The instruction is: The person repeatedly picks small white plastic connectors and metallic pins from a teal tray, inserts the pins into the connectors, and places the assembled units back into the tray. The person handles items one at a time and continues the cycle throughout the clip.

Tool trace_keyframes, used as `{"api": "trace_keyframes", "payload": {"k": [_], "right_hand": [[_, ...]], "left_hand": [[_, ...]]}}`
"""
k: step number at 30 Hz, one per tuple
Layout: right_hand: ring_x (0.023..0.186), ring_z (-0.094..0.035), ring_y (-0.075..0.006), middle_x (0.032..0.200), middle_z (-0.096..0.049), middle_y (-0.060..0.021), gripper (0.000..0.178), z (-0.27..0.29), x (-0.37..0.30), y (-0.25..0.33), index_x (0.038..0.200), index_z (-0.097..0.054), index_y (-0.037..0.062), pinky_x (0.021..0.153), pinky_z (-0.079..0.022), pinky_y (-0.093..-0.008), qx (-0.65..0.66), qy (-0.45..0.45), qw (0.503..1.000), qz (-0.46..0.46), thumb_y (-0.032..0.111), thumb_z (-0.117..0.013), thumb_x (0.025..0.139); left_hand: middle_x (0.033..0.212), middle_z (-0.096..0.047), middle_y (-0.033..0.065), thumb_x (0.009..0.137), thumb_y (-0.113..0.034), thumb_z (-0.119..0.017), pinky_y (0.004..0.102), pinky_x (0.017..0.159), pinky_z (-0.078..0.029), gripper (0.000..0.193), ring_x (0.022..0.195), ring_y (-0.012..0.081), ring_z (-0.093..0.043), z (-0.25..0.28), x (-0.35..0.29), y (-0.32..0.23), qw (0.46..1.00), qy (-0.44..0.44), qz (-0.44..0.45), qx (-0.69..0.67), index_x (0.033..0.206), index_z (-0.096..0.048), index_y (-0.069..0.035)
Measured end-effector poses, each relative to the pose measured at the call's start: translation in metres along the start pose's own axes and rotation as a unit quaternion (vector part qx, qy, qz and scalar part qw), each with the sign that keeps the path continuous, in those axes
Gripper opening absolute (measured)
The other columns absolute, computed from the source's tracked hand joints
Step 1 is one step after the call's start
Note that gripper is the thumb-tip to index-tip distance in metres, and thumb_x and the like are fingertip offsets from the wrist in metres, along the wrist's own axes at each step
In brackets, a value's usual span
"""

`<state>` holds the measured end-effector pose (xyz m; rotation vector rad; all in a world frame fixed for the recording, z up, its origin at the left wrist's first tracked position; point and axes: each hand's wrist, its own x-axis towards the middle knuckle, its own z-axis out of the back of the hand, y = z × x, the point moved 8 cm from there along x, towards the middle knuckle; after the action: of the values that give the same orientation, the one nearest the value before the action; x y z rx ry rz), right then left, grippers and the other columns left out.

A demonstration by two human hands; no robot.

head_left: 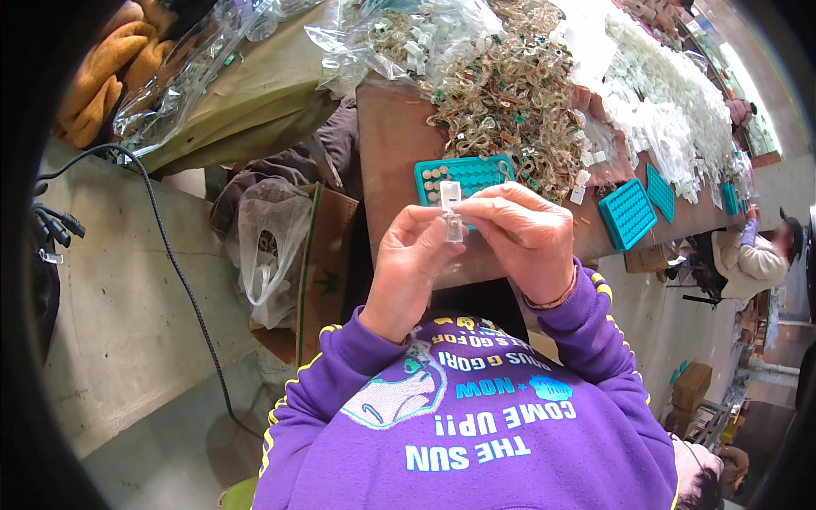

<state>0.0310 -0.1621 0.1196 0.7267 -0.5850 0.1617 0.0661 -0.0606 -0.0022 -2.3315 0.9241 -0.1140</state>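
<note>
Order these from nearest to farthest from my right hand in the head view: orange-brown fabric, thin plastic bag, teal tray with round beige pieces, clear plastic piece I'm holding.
1. Clear plastic piece: at the right hand's fingertips.
2. Teal tray: just beyond the hands.
3. Thin plastic bag: left, by the cardboard box.
4. Orange-brown fabric: far upper left.

Over at left, 1 black braided cable [174, 263], curving. Beyond it, soft orange-brown fabric heap [100, 81]. Crumpled translucent white plastic bag [270, 246] against brown cardboard box [327, 255]. Well apart, right: 1 person in cream top [756, 259], dark headwear [793, 238].
</note>
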Motion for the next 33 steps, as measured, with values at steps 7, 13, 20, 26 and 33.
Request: {"api": "trace_keyframes", "payload": {"k": [7, 13, 20, 26, 33], "right_hand": [[0.069, -0.065, -0.0235, 0.077, -0.065, -0.0063, 0.02, -0.009, 0.0, -0.001, 0.091, -0.069, 0.0073, 0.062, -0.052, -0.0318, 0.01, 0.051, 0.999, 0.0, 0.002, -0.069, 0.072], [0.075, -0.066, -0.0251, 0.086, -0.068, -0.0069, 0.02, -0.015, -0.009, -0.004, 0.098, -0.068, 0.0064, 0.069, -0.052, -0.0338, 0.005, -0.027, 0.998, 0.05, 0.002, -0.066, 0.078], [0.08, -0.064, -0.0264, 0.081, -0.065, -0.0048, 0.012, -0.056, 0.021, -0.08, 0.09, -0.071, 0.0106, 0.073, -0.05, -0.0376, -0.186, 0.084, 0.979, 0.021, 0.016, -0.069, 0.08], [0.082, -0.063, -0.0269, 0.081, -0.065, -0.0057, 0.006, -0.062, 0.012, -0.09, 0.082, -0.069, 0.0092, 0.078, -0.049, -0.0381, -0.156, 0.058, 0.986, 0.031, 0.013, -0.069, 0.078], [0.077, -0.067, -0.025, 0.084, -0.069, -0.0085, 0.012, -0.043, 0.019, -0.082, 0.085, -0.069, 0.0064, 0.07, -0.052, -0.0331, -0.017, 0.047, 0.996, -0.075, 0.006, -0.072, 0.074]], "left_hand": [[0.098, -0.065, 0.0042, 0.099, -0.02, -0.055, 0.0301, 0.085, -0.053, 0.018, 0.089, 0.0124, -0.064, -0.002, -0.004, 0.004, 0.998, -0.012, 0.042, -0.044, 0.11, -0.055, -0.007], [0.101, -0.063, 0.006, 0.098, -0.022, -0.056, 0.0299, 0.081, -0.054, 0.019, 0.091, 0.0143, -0.062, 0.002, -0.001, 0.002, 0.992, -0.032, 0.017, -0.118, 0.111, -0.054, -0.008], [0.096, -0.062, 0.0079, 0.099, -0.02, -0.055, 0.0293, 0.076, -0.054, 0.017, 0.087, 0.0166, -0.061, 0.029, -0.003, -0.011, 0.991, -0.062, -0.016, -0.12, 0.11, -0.053, -0.009], [0.095, -0.062, 0.0078, 0.099, -0.02, -0.055, 0.0281, 0.074, -0.054, 0.017, 0.086, 0.0159, -0.061, 0.035, -0.004, -0.014, 0.991, -0.071, -0.021, -0.116, 0.109, -0.053, -0.008], [0.094, -0.065, 0.0052, 0.097, -0.02, -0.057, 0.0266, 0.074, -0.053, 0.019, 0.082, 0.0122, -0.063, 0.023, -0.001, -0.012, 0.996, -0.073, -0.015, -0.056, 0.11, -0.054, -0.007]]}}
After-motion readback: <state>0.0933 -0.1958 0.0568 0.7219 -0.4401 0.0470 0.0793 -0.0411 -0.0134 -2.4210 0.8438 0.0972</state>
